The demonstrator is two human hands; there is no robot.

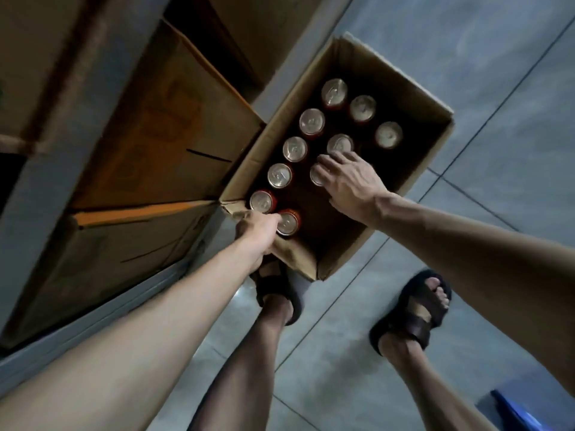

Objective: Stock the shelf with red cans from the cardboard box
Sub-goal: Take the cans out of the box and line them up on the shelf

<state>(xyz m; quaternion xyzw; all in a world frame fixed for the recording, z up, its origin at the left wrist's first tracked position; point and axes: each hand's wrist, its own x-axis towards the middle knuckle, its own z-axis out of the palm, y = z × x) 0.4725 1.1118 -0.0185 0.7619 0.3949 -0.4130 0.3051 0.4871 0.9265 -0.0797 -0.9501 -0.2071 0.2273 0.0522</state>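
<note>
Open brown cardboard box point(413, 98) on the grey tiled floor point(504, 88), holding ten upright red cans with silver tops point(312, 122).
Right grip point(351, 181) reaches into the box, fingers spread and loose, touching can tops at its middle. Left grip point(255, 227) is curled at the box's near corner against the nearest can point(290, 223); whether it clasps can or cardboard, I cannot tell.
</note>
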